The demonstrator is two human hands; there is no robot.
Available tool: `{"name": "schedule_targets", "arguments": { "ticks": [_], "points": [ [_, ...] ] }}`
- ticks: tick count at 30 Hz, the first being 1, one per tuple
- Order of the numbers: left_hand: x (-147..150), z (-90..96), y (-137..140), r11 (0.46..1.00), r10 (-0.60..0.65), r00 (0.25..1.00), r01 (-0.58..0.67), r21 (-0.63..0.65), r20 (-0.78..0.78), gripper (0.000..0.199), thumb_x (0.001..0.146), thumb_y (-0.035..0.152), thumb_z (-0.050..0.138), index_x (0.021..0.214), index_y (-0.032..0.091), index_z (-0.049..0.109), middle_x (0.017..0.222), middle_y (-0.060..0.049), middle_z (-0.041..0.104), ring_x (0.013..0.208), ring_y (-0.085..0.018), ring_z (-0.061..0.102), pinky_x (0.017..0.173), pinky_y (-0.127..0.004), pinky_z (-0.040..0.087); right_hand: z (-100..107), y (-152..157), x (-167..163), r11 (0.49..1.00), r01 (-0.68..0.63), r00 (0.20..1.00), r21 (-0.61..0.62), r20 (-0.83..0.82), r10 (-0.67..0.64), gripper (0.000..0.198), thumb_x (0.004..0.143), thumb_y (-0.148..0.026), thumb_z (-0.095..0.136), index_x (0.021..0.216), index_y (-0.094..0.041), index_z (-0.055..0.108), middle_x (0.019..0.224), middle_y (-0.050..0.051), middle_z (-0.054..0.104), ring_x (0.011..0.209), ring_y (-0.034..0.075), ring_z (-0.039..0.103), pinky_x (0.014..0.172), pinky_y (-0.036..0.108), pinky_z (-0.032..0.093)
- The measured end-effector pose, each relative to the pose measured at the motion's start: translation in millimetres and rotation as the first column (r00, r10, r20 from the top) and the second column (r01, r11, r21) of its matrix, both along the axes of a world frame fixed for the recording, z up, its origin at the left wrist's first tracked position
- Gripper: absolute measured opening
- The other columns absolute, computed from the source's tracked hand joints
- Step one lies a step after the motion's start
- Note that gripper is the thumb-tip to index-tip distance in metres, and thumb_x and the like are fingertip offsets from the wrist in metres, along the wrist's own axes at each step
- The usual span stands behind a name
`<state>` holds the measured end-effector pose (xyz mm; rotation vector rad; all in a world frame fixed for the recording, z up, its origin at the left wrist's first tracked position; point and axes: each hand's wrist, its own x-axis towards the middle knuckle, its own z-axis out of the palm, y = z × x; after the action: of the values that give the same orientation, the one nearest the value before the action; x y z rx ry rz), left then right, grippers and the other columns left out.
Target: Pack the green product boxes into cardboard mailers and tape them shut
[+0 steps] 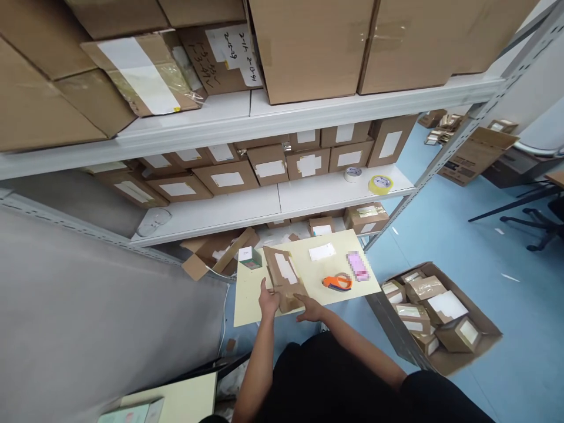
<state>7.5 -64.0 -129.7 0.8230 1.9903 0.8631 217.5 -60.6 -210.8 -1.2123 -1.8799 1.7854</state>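
From my remote seat I've got the shelf [211, 220] towering across the view, stacked with boxes [312, 47], the table [247, 296] tucked below, the carton [388, 323] on the floor to its right. And here on the table lies the brown parcel [284, 281] between two hands: left hand [268, 301] at its left edge, thumb apart from fingers; right hand [311, 309] at its near right corner, fingers spread! Smaller still, the orange dispenser [338, 283] sits right of it, the green box [251, 258] left.
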Motion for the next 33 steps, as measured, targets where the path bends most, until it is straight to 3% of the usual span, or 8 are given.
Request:
{"name": "schedule_targets", "arguments": {
  "ticks": [4,7,11,15,19,25,29,33],
  "points": [
    [19,5.4,18,0.992,0.116,0.993,-0.116,0.057,0.012,0.104,0.07,0.026,0.08,0.163,0.018,0.031,0.091,-0.002,0.072,0.097,-0.026,0.071,0.099,-0.039,0.05,10,-7,-7,0.986,0.085,0.996,0.145,-0.005,-0.085,0.096,0.066,-0.028,0.088,0.154,-0.03,0.05,0.155,0.012,0.054,0.141,0.039,0.052,0.115,0.055,0.045],
    [30,5.6,32,0.987,0.103,0.981,-0.122,0.106,0.164,0.115,0.076,0.034,0.08,0.167,0.019,0.012,0.104,-0.006,0.072,0.09,-0.021,0.072,0.089,-0.034,0.055,18,1,-11,0.935,0.269,0.963,0.23,-0.031,-0.269,0.057,0.088,-0.03,0.065,0.146,-0.027,0.06,0.143,0.01,0.065,0.13,0.032,0.063,0.113,0.05,0.048],
    [16,-1.1,53,0.993,0.022,0.959,-0.054,0.106,0.283,0.114,0.084,0.051,0.075,0.168,0.022,0.004,0.133,-0.016,0.064,0.094,-0.019,0.073,0.078,-0.028,0.059,27,24,3,0.892,0.387,0.921,0.232,-0.053,-0.386,0.047,0.096,-0.036,0.049,0.136,-0.023,0.07,0.128,0.01,0.075,0.12,0.031,0.07,0.108,0.048,0.053],
    [-30,-7.6,84,0.999,0.004,0.99,-0.009,0.033,0.138,0.107,0.086,0.061,0.071,0.168,0.025,0.011,0.163,-0.018,0.041,0.13,-0.026,0.062,0.096,-0.031,0.057,30,39,28,0.86,0.443,0.896,0.255,-0.083,-0.437,0.049,0.092,-0.04,0.05,0.128,-0.019,0.075,0.129,0.011,0.075,0.125,0.033,0.068,0.113,0.049,0.05],
    [-70,-8.5,116,0.996,-0.075,0.993,0.07,0.059,0.094,0.107,0.091,0.065,0.063,0.168,0.022,0.003,0.175,-0.017,0.016,0.154,-0.029,0.037,0.122,-0.035,0.036,25,38,39,0.864,0.454,0.891,0.22,-0.103,-0.442,0.047,0.087,-0.043,0.056,0.12,-0.019,0.079,0.125,0.012,0.077,0.122,0.035,0.069,0.112,0.052,0.05],
    [-88,-16.3,135,0.977,-0.18,0.978,0.165,0.139,0.109,0.091,0.088,0.061,0.069,0.162,0.025,0.032,0.168,-0.013,0.036,0.157,-0.029,0.032,0.126,-0.038,0.03,16,35,33,0.829,0.529,0.848,0.183,-0.068,-0.526,0.047,0.084,-0.048,0.061,0.114,-0.019,0.081,0.117,0.014,0.079,0.121,0.037,0.069,0.111,0.054,0.049],
    [-91,-28.1,123,0.97,-0.146,0.978,0.112,0.216,0.149,0.086,0.086,0.046,0.074,0.161,0.027,0.035,0.165,-0.011,0.042,0.154,-0.028,0.037,0.125,-0.04,0.034,13,40,20,0.783,0.594,0.802,0.185,-0.063,-0.593,0.052,0.085,-0.052,0.062,0.123,-0.018,0.075,0.118,0.015,0.078,0.117,0.037,0.07,0.107,0.053,0.052],
    [-91,-38.1,100,0.953,-0.243,0.942,0.186,0.239,0.233,0.087,0.08,0.028,0.077,0.16,0.026,0.039,0.162,-0.012,0.046,0.154,-0.03,0.038,0.124,-0.042,0.035,10,47,-3,0.785,0.598,0.801,0.159,-0.095,-0.591,0.061,0.084,-0.051,0.065,0.137,-0.021,0.065,0.129,0.014,0.074,0.122,0.036,0.067,0.108,0.052,0.051]
  ]
}}
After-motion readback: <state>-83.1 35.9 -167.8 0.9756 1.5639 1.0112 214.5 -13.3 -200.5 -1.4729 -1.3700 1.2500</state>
